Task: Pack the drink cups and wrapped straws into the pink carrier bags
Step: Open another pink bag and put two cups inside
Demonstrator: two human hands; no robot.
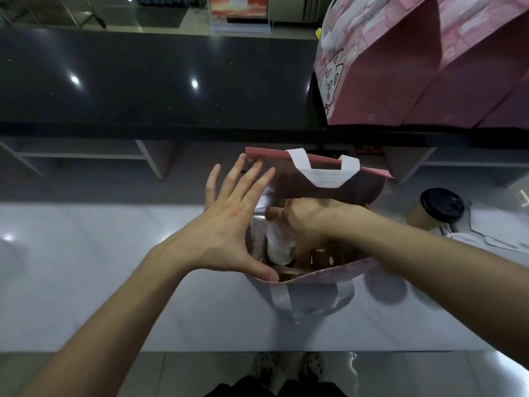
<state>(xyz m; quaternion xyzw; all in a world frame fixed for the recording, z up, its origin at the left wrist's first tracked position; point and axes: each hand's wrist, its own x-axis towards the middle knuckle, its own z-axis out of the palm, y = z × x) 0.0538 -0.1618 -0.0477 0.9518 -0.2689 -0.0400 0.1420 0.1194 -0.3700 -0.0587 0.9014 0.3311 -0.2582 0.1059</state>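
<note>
One open pink carrier bag point(372, 170) stands in the middle of the steel worktop point(86, 282), and two white handles are seen on it, the far handle point(326, 173) at 12 o'clock of its mouth and the near handle point(312, 299) hanging at 6 o'clock. More pink bags point(415, 75), at least two and maybe three, stand closed together on the black counter point(143, 81) at 1 o'clock. One paper cup with a black lid point(438, 207) stays outside the open bag, tilted, at 3 o'clock of it, and beside this cup lies a white sheet point(492, 224) with a thin dark line on it. The left hand point(229, 219) is spread wide with straight fingers; its thumb touches the near edge of the bag mouth at about 7 o'clock and its fingertips reach the far left corner, so it holds the bag open without any pinch. The right hand point(309, 224) is inside the bag with fingers curled around a white wrapped object point(279, 245), which looks like a cup but I cannot tell surely. Deeper in the bag something brown is visible, too dark to name. The worktop is shiny metal, the counter behind it is dark polished stone with light spots, and at 6 o'clock two spotted shoes point(286, 368) stand on a glossy tiled floor
</note>
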